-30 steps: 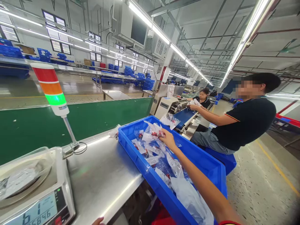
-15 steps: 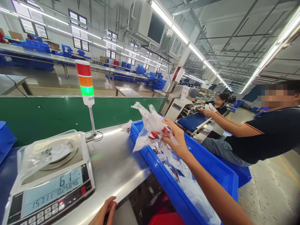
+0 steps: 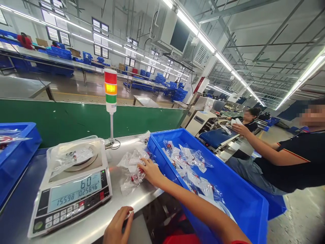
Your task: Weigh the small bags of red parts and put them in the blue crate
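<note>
My right hand (image 3: 152, 173) is over the steel tabletop, its fingers closed on a bunch of clear plastic bags (image 3: 132, 178) with small red parts and white paper inside. The bags rest on the steel beside the blue bin. At the table's front edge is my left hand (image 3: 118, 224), fingers curled toward the thumb, with a tiny white bit at the fingertips that I cannot identify. A digital scale (image 3: 73, 193) stands to the left, reading 60, and a clear bag (image 3: 78, 156) lies on its pan. More bags (image 3: 186, 156) lie in the blue bin (image 3: 243, 200) under my right forearm.
A signal light (image 3: 111, 88) glows amber behind the scale. Another blue bin (image 3: 19, 149) with bags stands at the far left. A green panel (image 3: 71, 118) runs behind the table. To the right, a co-worker (image 3: 289, 159) sits by a blue-belted machine (image 3: 213, 137).
My right hand has brought the bags from above the bin down left onto the steel. The scale went from 61 to 60, and the signal light from green to amber. The view shifted left.
</note>
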### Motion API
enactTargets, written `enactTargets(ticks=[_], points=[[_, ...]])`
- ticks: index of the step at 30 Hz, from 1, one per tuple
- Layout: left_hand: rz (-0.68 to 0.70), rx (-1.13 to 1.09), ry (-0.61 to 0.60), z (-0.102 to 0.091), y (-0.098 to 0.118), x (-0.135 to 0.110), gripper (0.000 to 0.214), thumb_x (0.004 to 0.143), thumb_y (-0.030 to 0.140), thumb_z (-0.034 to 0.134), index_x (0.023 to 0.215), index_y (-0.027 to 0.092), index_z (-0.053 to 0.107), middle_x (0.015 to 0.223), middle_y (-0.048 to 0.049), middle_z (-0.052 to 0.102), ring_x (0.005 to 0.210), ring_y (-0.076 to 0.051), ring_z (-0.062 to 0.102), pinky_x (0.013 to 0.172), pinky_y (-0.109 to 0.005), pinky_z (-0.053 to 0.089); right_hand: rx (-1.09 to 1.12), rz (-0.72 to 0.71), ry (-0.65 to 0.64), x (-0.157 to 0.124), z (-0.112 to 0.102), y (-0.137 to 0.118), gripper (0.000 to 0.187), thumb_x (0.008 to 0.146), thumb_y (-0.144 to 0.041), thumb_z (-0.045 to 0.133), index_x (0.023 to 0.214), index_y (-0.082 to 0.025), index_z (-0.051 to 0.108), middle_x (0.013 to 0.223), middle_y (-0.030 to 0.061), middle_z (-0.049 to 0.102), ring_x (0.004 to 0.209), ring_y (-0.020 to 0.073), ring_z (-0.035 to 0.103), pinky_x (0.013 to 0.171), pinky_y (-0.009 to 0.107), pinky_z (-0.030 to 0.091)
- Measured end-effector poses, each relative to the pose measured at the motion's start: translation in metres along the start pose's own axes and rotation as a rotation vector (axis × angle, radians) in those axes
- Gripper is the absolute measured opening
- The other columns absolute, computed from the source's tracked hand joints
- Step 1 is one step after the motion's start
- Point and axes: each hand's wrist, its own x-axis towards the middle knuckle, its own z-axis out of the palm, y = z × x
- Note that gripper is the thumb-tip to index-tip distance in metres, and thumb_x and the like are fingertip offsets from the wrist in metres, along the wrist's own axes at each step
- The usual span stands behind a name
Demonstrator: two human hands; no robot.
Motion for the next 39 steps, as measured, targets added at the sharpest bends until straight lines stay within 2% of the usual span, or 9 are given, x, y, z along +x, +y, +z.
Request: enactTargets(ticks=[3,8,14,18,22,27,30,34,39], points=[[0.1,0.114,-0.012,0.009,-0.007,0.012,0.029,0.099,0.037,0.048,0.114,0.026,0.069,0.113,-0.0065,0.073,0.104,-0.023,0.072,0.089,-0.033,0.061,0.094,0.01,-0.063,0.001,0.009,0.001,0.062,0.084,-0.013,0.067,0.14,-0.031,0.05,0.164,0.0089,0.029,0.143,0.0392,0.035,0.094,0.049,0.057],[0.211,0.276,0.067,0.03,-0.015,0.024,0.033,0.097,0.027,0.046,0.122,0.027,0.068,0.126,-0.01,0.068,0.117,-0.029,0.066,0.091,-0.047,0.062,0.305,0.03,-0.163,-0.008,0.001,0.008,0.1,0.07,-0.023,0.087,0.155,-0.029,0.034,0.169,0.0128,0.013,0.152,0.0432,0.015,0.117,0.058,0.034],[0.192,0.288,0.118,0.033,-0.018,0.015,0.034,0.097,0.021,0.044,0.122,0.025,0.067,0.128,-0.0113,0.065,0.121,-0.029,0.063,0.091,-0.047,0.062,0.356,0.159,-0.042,-0.05,-0.014,0.009,0.079,0.077,-0.014,0.075,0.148,-0.032,0.044,0.166,0.0082,0.025,0.15,0.0366,0.026,0.111,0.055,0.045],[0.155,0.266,0.143,0.02,-0.004,0.01,0.03,0.097,0.02,0.046,0.121,0.025,0.064,0.126,-0.01,0.066,0.12,-0.026,0.063,0.093,-0.045,0.062,0.311,0.21,0.176,-0.081,0.008,0.002,0.073,0.08,-0.014,0.067,0.146,-0.037,0.045,0.156,0.004,0.043,0.146,0.0316,0.035,0.115,0.053,0.04],[0.122,0.245,0.206,-0.003,0.021,0.014,0.027,0.098,0.019,0.047,0.119,0.026,0.061,0.122,-0.0072,0.068,0.116,-0.022,0.066,0.092,-0.039,0.061,0.278,0.379,0.273,-0.089,0.052,0.0,0.078,0.075,-0.018,0.067,0.148,-0.033,0.043,0.156,0.007,0.042,0.141,0.0387,0.041,0.103,0.056,0.049],[0.122,0.259,0.351,-0.046,0.044,0.025,0.023,0.099,0.019,0.047,0.117,0.026,0.059,0.117,-0.0047,0.067,0.111,-0.018,0.065,0.096,-0.031,0.057,0.375,0.388,0.45,-0.087,0.09,0.017,0.055,0.083,-0.018,0.041,0.137,-0.021,0.055,0.131,0.0108,0.065,0.123,0.0306,0.059,0.101,0.047,0.05],[0.139,0.299,0.459,-0.078,0.048,0.039,0.019,0.099,0.015,0.047,0.111,0.024,0.06,0.113,-0.0048,0.066,0.109,-0.016,0.064,0.096,-0.027,0.053,0.435,0.373,0.507,-0.093,0.093,0.03,0.05,0.083,-0.019,0.036,0.123,-0.018,0.066,0.119,0.0114,0.072,0.113,0.0289,0.066,0.099,0.046,0.052],[0.224,0.437,0.574,-0.122,0.041,0.076,0.013,0.099,0.014,0.051,0.104,0.02,0.061,0.109,-0.0058,0.067,0.107,-0.018,0.063,0.098,-0.033,0.051,0.532,0.402,0.525,-0.111,0.086,0.038,0.045,0.087,-0.036,0.04,0.113,-0.02,0.074,0.118,0.0103,0.075,0.108,0.0292,0.07,0.094,0.045,0.056],[0.235,0.618,0.437,-0.158,0.017,0.121,0.019,0.099,0.02,0.048,0.109,0.016,0.064,0.112,-0.0097,0.069,0.115,-0.027,0.059,0.101,-0.045,0.051,0.676,0.51,0.416,-0.146,0.075,0.055,0.047,0.082,-0.054,0.055,0.11,-0.024,0.078,0.109,0.0077,0.079,0.1,0.032,0.074,0.086,0.041,0.061]])
